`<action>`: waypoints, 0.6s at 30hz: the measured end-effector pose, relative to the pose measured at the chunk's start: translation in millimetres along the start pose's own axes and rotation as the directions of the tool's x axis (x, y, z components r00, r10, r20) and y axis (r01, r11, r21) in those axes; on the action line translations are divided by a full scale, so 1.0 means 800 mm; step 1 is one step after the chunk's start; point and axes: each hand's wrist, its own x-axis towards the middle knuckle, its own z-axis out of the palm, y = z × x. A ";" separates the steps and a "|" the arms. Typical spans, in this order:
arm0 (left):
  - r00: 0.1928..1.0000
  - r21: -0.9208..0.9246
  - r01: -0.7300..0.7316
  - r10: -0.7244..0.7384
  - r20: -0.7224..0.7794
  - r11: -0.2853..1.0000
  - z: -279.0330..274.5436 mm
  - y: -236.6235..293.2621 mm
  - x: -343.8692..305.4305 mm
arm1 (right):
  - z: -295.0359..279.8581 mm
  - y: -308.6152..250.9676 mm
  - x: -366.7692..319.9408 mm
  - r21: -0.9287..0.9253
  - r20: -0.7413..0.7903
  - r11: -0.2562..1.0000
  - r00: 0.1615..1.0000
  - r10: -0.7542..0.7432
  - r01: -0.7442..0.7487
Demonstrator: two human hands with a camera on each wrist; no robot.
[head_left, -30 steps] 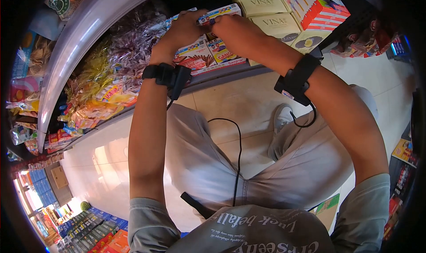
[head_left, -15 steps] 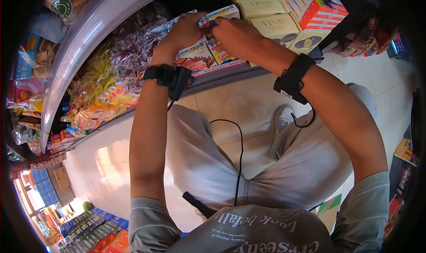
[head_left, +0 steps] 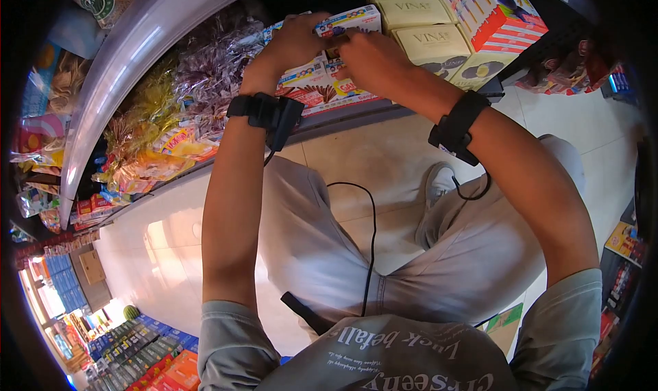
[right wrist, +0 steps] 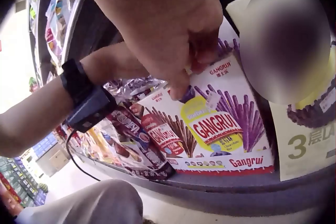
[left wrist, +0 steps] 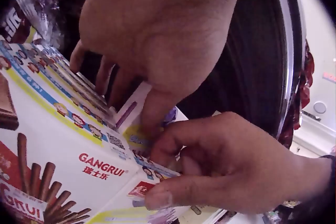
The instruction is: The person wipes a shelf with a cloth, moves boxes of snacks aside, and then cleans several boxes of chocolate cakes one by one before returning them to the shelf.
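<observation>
White Gangrui boxes stand in rows at the shelf front, one with brown sticks (left wrist: 42,182) and one with purple sticks (right wrist: 226,119). My left hand (head_left: 295,43) (left wrist: 157,29) reaches over the box tops, its fingers bent at the far side and its thumb down on a purple-marked box (left wrist: 131,109). Beside that thumb, my right hand (head_left: 373,60) (left wrist: 231,166) (right wrist: 163,19) pinches at the upper edge of a box, thumb on the front corner and index finger curled. The tips of the right fingers are partly hidden in the right wrist view.
Cream VINA boxes (head_left: 430,43) are stacked right of the hands, with red-and-white boxes (head_left: 510,31) beyond. Shiny snack bags (head_left: 157,110) fill the shelf at left. A curved shelf edge (head_left: 92,76) rises over them. Bent legs (head_left: 308,240) are below the shelf on the tiled floor.
The head view has shifted slightly, so the shelf sits a little farther right. Both hands stay at the same boxes, with only small finger movements.
</observation>
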 end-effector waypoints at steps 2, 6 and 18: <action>0.999 -0.009 -0.021 0.021 -0.025 1.000 0.006 -0.004 -0.001 | 0.006 0.007 0.001 0.022 -0.007 0.999 1.000 -0.023 0.023; 1.000 -0.023 0.021 -0.021 0.010 1.000 0.007 -0.017 -0.001 | -0.022 0.009 0.005 0.065 0.135 0.998 0.990 -0.027 0.019; 0.996 -0.101 0.073 -0.067 0.063 0.992 -0.007 0.015 -0.012 | -0.019 0.054 0.030 -0.264 -0.232 0.946 0.939 -0.252 0.188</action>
